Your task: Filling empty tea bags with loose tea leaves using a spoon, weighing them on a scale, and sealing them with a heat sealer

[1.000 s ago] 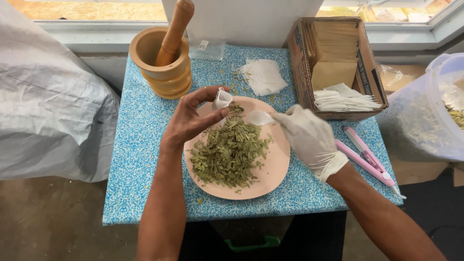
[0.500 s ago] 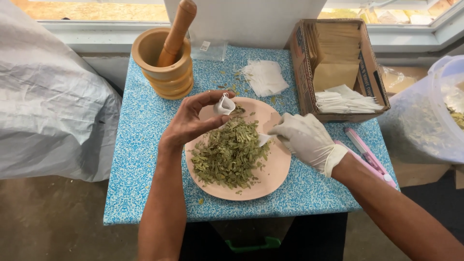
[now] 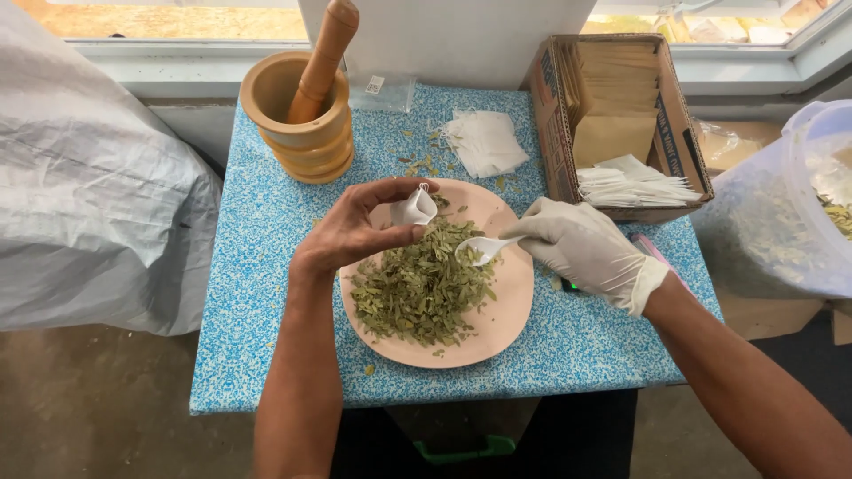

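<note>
My left grip (image 3: 359, 232) pinches a sachet (image 3: 414, 209); right grip (image 3: 581, 248) holds a spoon (image 3: 484, 249) beside it; leaves (image 3: 424, 284) may spill.

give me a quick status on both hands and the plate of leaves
Left hand pinching a small white bag open above the plate. Gloved right hand holding white spoon at the dried leaves. Nothing between spoon and bag.

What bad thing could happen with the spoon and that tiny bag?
The bag is small and pinched open by the left hand, so leaves off the spoon in the right hand might miss and scatter. Some already lie on the table. The plate is heaped, so scooping may push leaves over its rim.
</note>
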